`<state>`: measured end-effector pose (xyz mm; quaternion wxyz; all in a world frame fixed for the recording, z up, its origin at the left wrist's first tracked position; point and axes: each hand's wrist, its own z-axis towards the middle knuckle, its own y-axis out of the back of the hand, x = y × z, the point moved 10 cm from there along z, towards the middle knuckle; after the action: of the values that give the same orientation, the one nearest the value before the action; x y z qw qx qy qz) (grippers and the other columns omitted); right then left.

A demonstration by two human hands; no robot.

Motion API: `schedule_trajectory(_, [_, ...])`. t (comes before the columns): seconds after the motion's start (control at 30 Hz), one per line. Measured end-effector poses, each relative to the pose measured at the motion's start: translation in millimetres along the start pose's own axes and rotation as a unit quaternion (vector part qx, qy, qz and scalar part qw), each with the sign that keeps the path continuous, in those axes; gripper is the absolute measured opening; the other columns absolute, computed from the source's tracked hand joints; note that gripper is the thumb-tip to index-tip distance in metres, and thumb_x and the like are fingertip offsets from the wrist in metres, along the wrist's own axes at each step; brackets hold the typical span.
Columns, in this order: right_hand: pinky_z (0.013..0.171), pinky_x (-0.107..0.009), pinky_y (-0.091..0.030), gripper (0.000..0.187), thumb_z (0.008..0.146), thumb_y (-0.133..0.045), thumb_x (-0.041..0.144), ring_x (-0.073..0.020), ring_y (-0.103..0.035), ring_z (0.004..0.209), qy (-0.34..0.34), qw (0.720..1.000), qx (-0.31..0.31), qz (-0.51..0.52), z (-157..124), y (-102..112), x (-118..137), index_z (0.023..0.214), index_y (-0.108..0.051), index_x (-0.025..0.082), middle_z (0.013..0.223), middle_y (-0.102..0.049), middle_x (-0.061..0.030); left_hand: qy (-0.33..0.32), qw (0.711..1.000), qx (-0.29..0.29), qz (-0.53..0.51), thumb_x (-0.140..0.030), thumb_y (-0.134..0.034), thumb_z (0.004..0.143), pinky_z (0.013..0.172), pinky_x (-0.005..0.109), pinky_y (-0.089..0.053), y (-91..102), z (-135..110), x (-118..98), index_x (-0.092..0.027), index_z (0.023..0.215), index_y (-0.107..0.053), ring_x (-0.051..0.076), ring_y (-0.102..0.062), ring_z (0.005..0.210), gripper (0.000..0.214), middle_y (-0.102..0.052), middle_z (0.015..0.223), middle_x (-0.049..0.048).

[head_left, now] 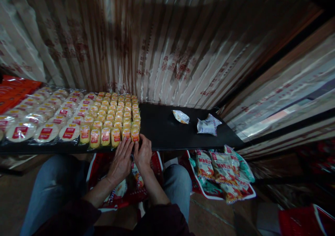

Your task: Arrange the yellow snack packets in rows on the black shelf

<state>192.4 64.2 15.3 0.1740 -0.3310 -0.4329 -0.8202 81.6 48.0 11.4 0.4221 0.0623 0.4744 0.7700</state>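
Both of my hands rest at the front edge of a black shelf (167,131). My left hand (121,159) lies with fingers stretched out, fingertips touching the front row of small yellow snack packets (115,119). My right hand (143,152) sits beside it, fingers curled against the rightmost packet (135,135) of that row. The packets stand in tidy rows covering the shelf's middle. Left of them lie rows of round pale cakes in clear wrappers with red labels (47,114).
Two loose packets, one yellowish (181,116) and one white (208,126), lie on the shelf's bare right part. A red-and-white bag with snack packs (222,173) sits on the floor at right. A red bag (123,190) lies between my knees. Striped plastic sheeting (157,44) hangs behind.
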Motion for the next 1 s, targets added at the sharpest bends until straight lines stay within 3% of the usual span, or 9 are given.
schedule_trajectory(0.27, [0.097,-0.047,-0.04,0.036,0.092,-0.038,0.027,-0.0258,-0.052,0.109,0.029,0.999,-0.012,-0.01,-6,0,2,0.12,-0.057,0.014,0.115,-0.063,-0.0158,-0.039,0.998,-0.007,0.053,-0.006,-0.037,0.083,0.116,0.051,-0.024,-0.3,-1,-1,-0.013,0.144,-0.036,0.025,-0.016,0.145,0.062,-0.038,0.149,0.0135])
schedule_trajectory(0.5, [0.103,-0.047,-0.039,0.04,0.093,-0.036,0.027,-0.0235,-0.05,0.118,0.06,0.997,-0.006,0.05,-10,5,-6,0.126,-0.054,0.015,0.124,-0.06,-0.0145,-0.083,0.994,0.014,0.071,-0.007,-0.038,0.084,0.118,0.049,-0.015,-6.7,10,-6,-0.016,0.142,-0.042,0.023,-0.02,0.144,0.058,-0.038,0.149,0.0098])
schedule_trajectory(0.67, [0.107,-0.044,-0.037,0.043,0.096,-0.032,0.037,-0.0205,-0.05,0.123,-0.03,0.99,-0.03,0.134,3,10,-31,0.125,-0.056,0.016,0.128,-0.058,-0.0136,-0.091,0.994,0.021,0.064,-0.011,-0.039,0.086,0.118,0.05,-0.012,-10.7,13,-5,-0.017,0.143,-0.039,0.024,-0.021,0.144,0.057,-0.037,0.15,0.0102])
schedule_trajectory(0.8, [0.108,-0.041,-0.036,0.053,0.094,-0.033,0.05,-0.0206,-0.05,0.124,-0.117,0.971,-0.026,0.208,29,0,-46,0.129,-0.053,0.015,0.134,-0.056,-0.0133,-0.098,0.994,0.021,0.051,-0.013,-0.042,0.087,0.118,0.049,-0.013,-5.8,19,-4,-0.02,0.142,-0.041,0.024,-0.024,0.143,0.055,-0.038,0.15,0.0094])
schedule_trajectory(1.0, [0.116,-0.039,-0.024,0.068,0.091,-0.029,0.062,-0.0185,-0.038,0.137,-0.14,0.949,-0.003,0.283,78,-28,-56,0.137,-0.047,0.015,0.146,-0.045,-0.0103,-0.109,0.992,0.032,0.059,-0.022,-0.047,0.089,0.118,0.05,-0.013,-7.3,29,-3,-0.025,0.137,-0.049,0.025,-0.031,0.14,0.048,-0.046,0.145,0.0072])
